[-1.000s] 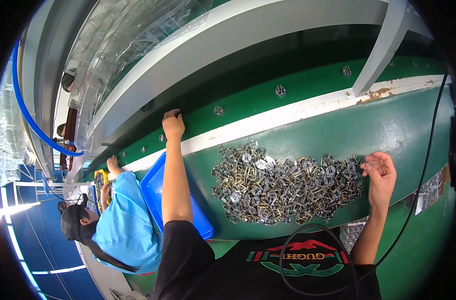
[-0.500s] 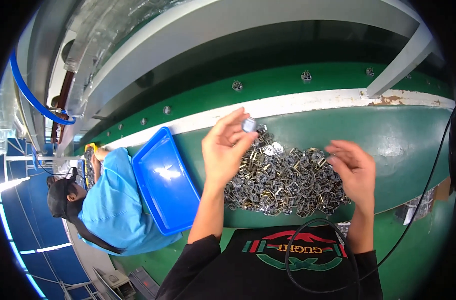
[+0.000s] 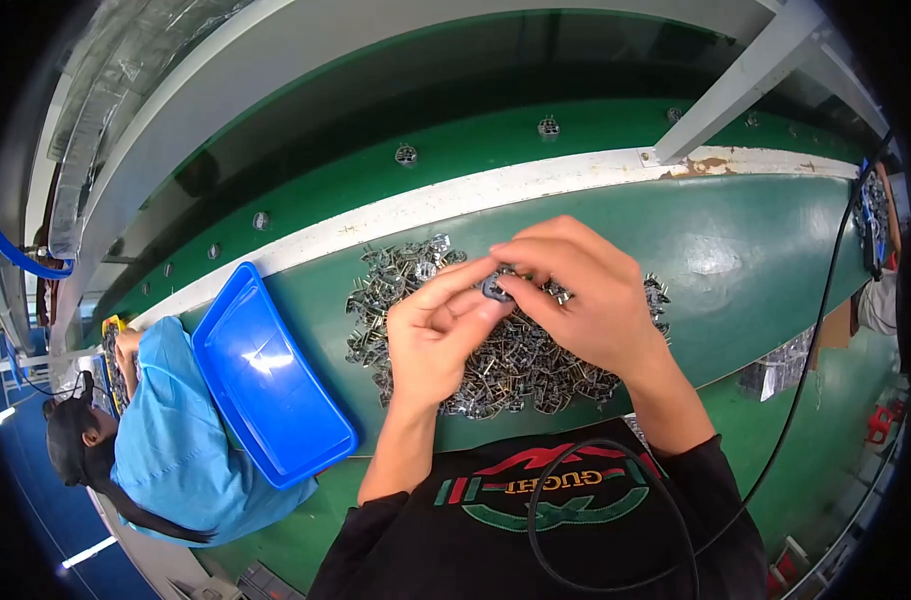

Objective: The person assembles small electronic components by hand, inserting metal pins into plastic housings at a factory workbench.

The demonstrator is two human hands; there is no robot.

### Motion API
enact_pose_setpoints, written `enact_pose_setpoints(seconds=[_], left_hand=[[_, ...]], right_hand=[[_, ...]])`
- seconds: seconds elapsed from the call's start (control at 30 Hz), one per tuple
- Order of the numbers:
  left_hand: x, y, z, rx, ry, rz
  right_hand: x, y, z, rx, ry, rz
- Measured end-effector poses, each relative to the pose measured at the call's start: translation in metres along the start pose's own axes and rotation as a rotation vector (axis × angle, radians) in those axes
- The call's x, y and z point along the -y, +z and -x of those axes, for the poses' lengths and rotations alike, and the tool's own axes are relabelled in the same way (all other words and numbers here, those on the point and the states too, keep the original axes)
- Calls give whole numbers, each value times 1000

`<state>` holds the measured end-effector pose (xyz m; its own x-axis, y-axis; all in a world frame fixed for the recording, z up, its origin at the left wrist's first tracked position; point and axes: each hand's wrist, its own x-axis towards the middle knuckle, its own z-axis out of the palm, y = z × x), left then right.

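Note:
Above a heap of small metal parts with brass-coloured prongs (image 3: 506, 370), my two hands meet at one small round dark grey part (image 3: 495, 289). My left hand (image 3: 428, 340) pinches it between thumb and fingertips. From the other side, the thumb and fingers of my right hand (image 3: 594, 295) close on the same part. A bit of shiny metal shows at the right fingertips, but whether it is a separate piece I cannot tell. The heap lies on the green tabletop (image 3: 716, 310), partly hidden beneath both hands.
Left of the heap stands a blue plastic tray (image 3: 276, 400). Beyond it sits a person in a light blue top (image 3: 181, 420). A white rail (image 3: 376, 222) borders a green strip holding spaced small parts (image 3: 406, 154). A black cable (image 3: 814, 345) hangs at right.
My right hand has come left from over the heap to meet my left hand at the part. The view has shifted, so the tray and co-worker appear farther left.

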<state>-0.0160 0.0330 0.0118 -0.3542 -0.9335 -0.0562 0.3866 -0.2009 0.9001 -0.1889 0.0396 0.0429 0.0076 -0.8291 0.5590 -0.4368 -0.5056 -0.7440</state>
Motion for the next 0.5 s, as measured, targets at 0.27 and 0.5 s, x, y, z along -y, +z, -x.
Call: enact_pose_setpoints(seconds=[0.27, 0.5], left_hand=[[2, -1, 1, 115, -165, 431], [18, -1, -3, 38, 5, 328]], right_hand=[[-1, 4, 17, -75, 202, -208], [9, -4, 14, -105, 70, 75]])
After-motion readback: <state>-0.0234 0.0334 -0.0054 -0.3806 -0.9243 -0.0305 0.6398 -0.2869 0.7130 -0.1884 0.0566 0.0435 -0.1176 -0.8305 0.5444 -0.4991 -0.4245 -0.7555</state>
